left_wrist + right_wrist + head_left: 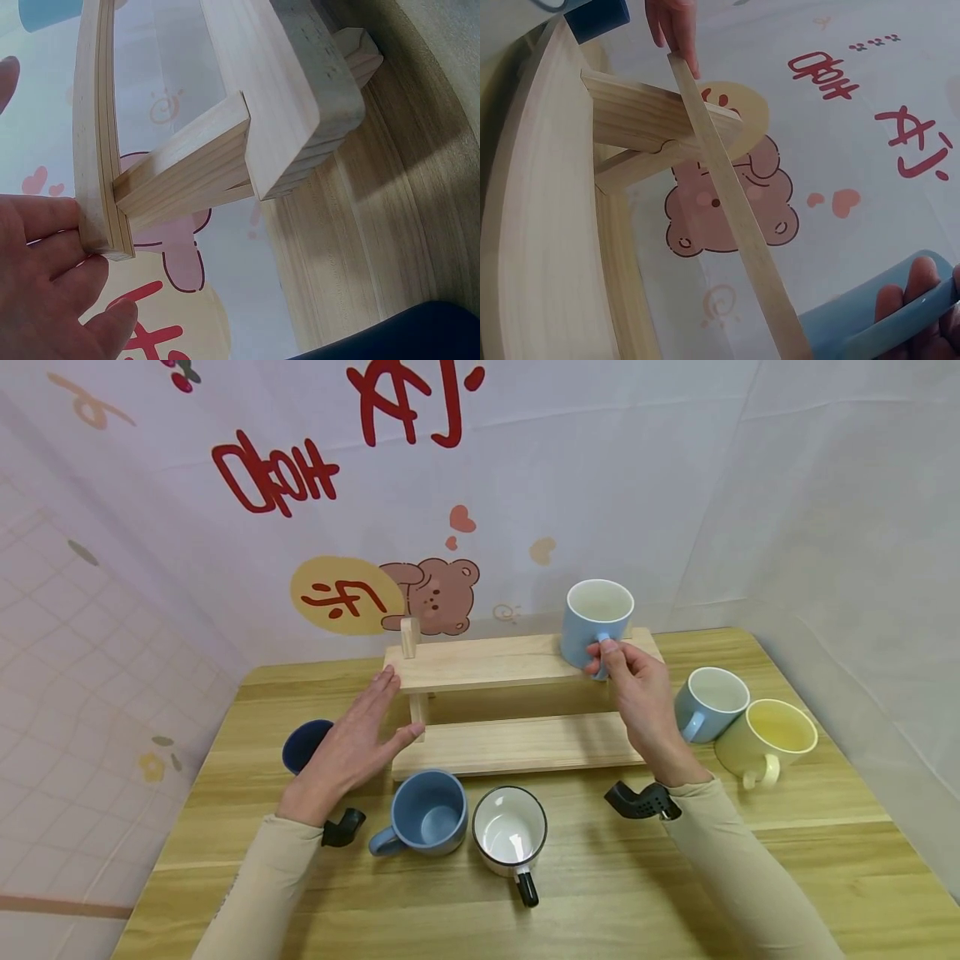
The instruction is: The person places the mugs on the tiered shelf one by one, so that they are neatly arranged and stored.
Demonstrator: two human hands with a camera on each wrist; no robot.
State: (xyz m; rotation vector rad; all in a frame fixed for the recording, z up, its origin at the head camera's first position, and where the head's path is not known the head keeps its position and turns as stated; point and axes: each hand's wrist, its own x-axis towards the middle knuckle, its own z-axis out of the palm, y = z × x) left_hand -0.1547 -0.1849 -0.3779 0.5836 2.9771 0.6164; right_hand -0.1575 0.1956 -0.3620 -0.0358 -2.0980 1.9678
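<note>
A two-tier wooden rack stands towards the back of the table. My right hand pinches the handle of a light blue mug at the right end of the upper shelf. The mug is upright, its base close to the board. In the right wrist view, fingers wrap the handle beside the mug's wall. At the rack's other end, my left hand has its fingers extended, fingertips against the end of the upper board. The lower shelf bears no mug.
A blue mug and a white mug with black rim stand before the rack. Left, a dark blue mug is partly behind my left hand. Right of the rack are another light blue mug and a yellow mug.
</note>
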